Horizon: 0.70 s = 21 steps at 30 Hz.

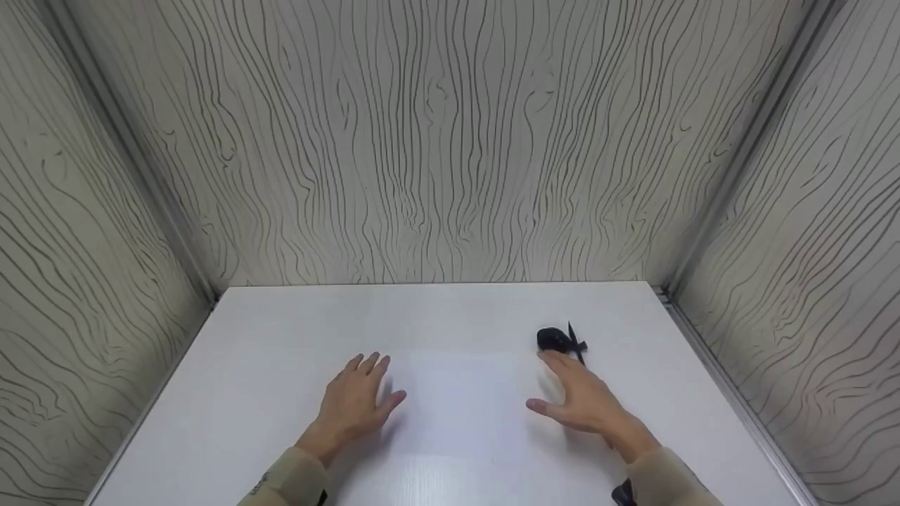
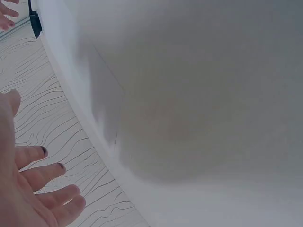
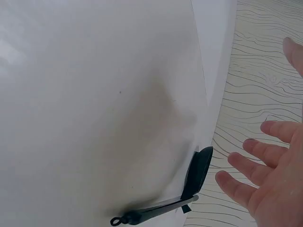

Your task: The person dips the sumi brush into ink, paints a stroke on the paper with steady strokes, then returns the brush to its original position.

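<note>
My left hand (image 1: 354, 402) hovers over the white table, fingers spread and thumb out, beside the left edge of a pale white sheet (image 1: 460, 404). My right hand (image 1: 585, 399) is held the same way at the sheet's right side, its fingertips overlapping a black oval dish (image 1: 553, 339) in the head view. Against that dish lies a slim dark stick resembling a brush (image 3: 158, 210), with a small ring at one end and a small black crosspiece under it. Both palms show bare in the wrist views, left hand (image 2: 35, 184) and right hand (image 3: 270, 175).
Wood-grain patterned panels enclose the table (image 1: 281, 316) at the back (image 1: 436, 140), left (image 1: 63, 246) and right (image 1: 830, 246). Metal strips run along the table's side edges and up the corners. Light-coloured sleeves (image 1: 292, 481) cover both forearms.
</note>
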### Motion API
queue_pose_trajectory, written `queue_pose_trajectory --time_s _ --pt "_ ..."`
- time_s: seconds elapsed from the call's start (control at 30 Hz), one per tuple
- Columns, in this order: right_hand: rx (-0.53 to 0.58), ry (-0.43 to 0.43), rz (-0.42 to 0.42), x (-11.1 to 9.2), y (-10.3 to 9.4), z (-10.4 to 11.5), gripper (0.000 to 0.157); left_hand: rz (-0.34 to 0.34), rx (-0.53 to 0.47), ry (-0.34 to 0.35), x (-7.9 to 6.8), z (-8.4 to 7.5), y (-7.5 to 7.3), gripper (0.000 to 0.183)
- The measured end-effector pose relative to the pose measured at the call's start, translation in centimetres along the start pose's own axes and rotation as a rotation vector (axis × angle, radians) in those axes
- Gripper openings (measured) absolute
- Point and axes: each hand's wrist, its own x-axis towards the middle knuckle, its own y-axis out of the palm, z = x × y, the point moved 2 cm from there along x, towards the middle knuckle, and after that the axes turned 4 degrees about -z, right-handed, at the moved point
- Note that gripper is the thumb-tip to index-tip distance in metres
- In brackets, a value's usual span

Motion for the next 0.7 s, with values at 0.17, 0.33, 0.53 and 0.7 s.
queue_pose_trajectory --time_s 0.17,0.33,0.53,0.7 --pt "-0.005 0.045 0.008 -0.8 -0.8 -0.9 0.089 -0.020 -0.019 0.028 -0.1 -0.4 0.1 0.065" --pt "-0.003 0.021 -0.017 -1.1 -1.7 -1.8 0.071 -0.047 -0.029 0.072 -0.4 -0.5 0.0 0.055" --pt "-0.022 0.009 -0.031 -0.9 -2.5 -2.8 0.045 -0.017 -0.063 0.087 -0.9 -0.1 -0.1 0.050" --pt "-0.001 0.041 -0.026 -1.2 -2.7 -3.8 0.035 0.014 -0.046 0.066 -1.4 0.3 0.1 0.049"
